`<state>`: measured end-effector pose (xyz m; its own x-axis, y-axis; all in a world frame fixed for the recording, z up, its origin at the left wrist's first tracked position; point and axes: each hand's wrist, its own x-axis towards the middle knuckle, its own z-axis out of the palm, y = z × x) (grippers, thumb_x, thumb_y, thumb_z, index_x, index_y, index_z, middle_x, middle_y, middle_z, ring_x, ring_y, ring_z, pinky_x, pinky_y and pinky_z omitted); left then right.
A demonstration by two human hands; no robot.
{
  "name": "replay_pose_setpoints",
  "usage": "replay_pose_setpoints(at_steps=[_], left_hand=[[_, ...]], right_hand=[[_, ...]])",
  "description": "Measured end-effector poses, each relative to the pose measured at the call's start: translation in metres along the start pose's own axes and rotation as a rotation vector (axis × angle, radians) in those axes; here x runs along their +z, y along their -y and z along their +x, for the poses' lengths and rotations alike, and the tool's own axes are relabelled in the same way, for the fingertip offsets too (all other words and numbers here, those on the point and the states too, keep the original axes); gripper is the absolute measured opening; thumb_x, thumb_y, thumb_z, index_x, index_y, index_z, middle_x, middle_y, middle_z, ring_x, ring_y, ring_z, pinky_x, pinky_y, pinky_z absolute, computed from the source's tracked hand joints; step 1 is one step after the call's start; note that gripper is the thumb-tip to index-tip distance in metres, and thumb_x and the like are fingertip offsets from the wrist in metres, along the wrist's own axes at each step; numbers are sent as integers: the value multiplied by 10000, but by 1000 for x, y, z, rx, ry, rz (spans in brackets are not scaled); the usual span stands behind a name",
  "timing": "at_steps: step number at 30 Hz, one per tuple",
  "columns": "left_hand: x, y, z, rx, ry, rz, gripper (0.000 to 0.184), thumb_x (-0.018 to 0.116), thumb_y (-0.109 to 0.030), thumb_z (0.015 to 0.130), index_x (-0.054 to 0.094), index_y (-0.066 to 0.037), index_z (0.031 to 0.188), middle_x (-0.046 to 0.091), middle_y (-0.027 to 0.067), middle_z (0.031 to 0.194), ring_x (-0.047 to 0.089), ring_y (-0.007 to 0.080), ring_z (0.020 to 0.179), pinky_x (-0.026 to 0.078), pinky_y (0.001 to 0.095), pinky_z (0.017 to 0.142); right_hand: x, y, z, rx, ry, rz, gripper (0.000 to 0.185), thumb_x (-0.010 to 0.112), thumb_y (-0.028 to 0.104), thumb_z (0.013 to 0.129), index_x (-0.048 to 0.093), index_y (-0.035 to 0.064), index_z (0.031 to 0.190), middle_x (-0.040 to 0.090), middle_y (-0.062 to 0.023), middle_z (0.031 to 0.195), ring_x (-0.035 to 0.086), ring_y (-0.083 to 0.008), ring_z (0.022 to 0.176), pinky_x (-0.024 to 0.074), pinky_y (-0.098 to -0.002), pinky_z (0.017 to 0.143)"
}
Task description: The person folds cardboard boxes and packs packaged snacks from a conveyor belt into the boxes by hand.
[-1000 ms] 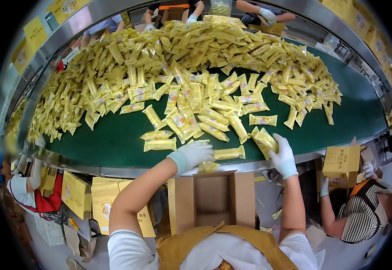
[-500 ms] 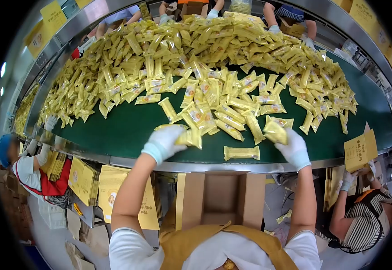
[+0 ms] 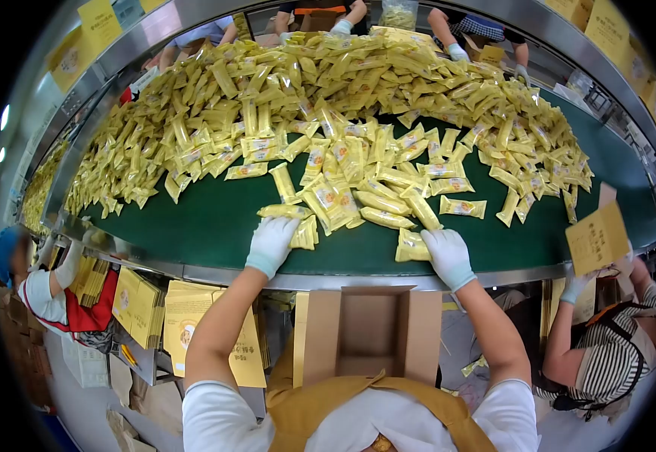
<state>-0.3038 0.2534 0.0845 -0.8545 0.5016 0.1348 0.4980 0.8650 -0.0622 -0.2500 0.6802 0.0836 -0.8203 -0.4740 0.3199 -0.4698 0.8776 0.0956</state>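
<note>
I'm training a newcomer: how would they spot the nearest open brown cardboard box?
From the wide green surface, drop past its near silver metal rim. There, ahead of the mustard cloth apron, sits the open brown cardboard box. Unlike the yellow printed cardboard stacks left of it, it shows plain brown insides, flaps spread.

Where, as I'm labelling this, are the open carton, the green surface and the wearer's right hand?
Open carton (image 3: pixel 373 324), head view: its bare inside.
Green surface (image 3: pixel 350 254), head view: bare near stretch.
Right hand (image 3: pixel 448 256), head view: back of the glove.

White crate near a red apron
</note>
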Motion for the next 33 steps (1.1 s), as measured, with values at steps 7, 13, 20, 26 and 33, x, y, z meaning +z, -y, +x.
replay_pose_setpoints(at_steps=[7,13,20,26,33], left_hand=[[-44,-17,-9,-36,259,-90,1036,790,-628,683,446,-14,1444,538,176,1310,467,339,1286,343,444,1104],[-35,-10,-12,3,291,-24,1021,816,-609,652,470,-6,1400,572,186,1254,525,334,1214,364,452,1085],[-77,7,4,-62,349,-356,1054,859,-602,599,494,12,1374,567,213,1230,567,400,1145,477,434,996],[-55,45,55,-25,415,-266,1067,852,-611,592,495,15,1379,491,230,1412,488,389,1304,369,421,1135],[-58,20,37,-73,534,-165,1068,857,-629,565,499,-35,1377,478,229,1358,486,412,1282,347,459,1156]], right_hand=[[-34,17,-25,57,166,115,965,806,483,708,417,-12,1439,561,-147,1234,522,-314,1106,402,-420,976],[-67,6,18,218,498,164,900,807,578,591,599,-5,1244,607,-157,1091,518,-324,1012,406,-408,915],[-35,-45,59,481,160,815,705,851,510,654,660,-34,1060,659,-202,1008,617,-343,1016,485,-408,915],[-10,-26,54,559,339,819,789,845,565,658,649,-21,1148,689,-207,1129,670,-327,1033,512,-385,931],[-38,-12,16,250,317,479,775,858,484,607,624,-23,1145,505,-252,1207,552,-421,1102,483,-424,968]])
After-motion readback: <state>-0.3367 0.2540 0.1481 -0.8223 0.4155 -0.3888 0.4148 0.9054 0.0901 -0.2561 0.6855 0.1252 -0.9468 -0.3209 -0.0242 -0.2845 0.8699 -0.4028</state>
